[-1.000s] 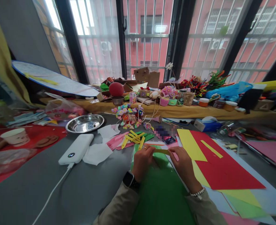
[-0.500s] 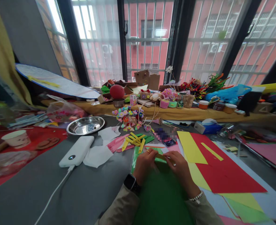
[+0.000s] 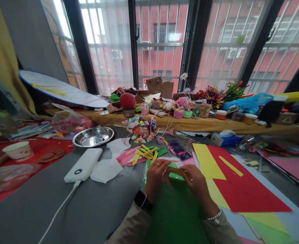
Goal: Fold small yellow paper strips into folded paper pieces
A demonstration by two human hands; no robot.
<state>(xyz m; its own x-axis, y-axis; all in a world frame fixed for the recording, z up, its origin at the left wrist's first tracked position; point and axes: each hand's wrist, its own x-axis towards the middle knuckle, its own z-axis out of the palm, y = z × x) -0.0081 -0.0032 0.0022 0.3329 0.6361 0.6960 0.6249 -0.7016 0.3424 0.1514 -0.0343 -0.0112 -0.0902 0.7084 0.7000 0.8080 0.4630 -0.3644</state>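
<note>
1. Well, the left hand (image 3: 155,178) and right hand (image 3: 197,179) each pinch a yellowish strip (image 3: 176,171), which spans between their fingertips.
2. That strip is over a green sheet (image 3: 177,211).
3. Just beyond lie folded yellow strips (image 3: 146,154), a phone (image 3: 184,154) off to their right.
4. Farther right, another yellow strip (image 3: 231,166) rests on red paper (image 3: 251,193); leftward, a white power bank (image 3: 84,165) lies on the grey table (image 3: 93,210).

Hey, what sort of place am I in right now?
Probably a craft room or workspace: your left hand and right hand hold a narrow strip between them, a red paper sheet lies on your right, and pink flowers, seemingly handmade, stand on the ledge by the window.
</note>
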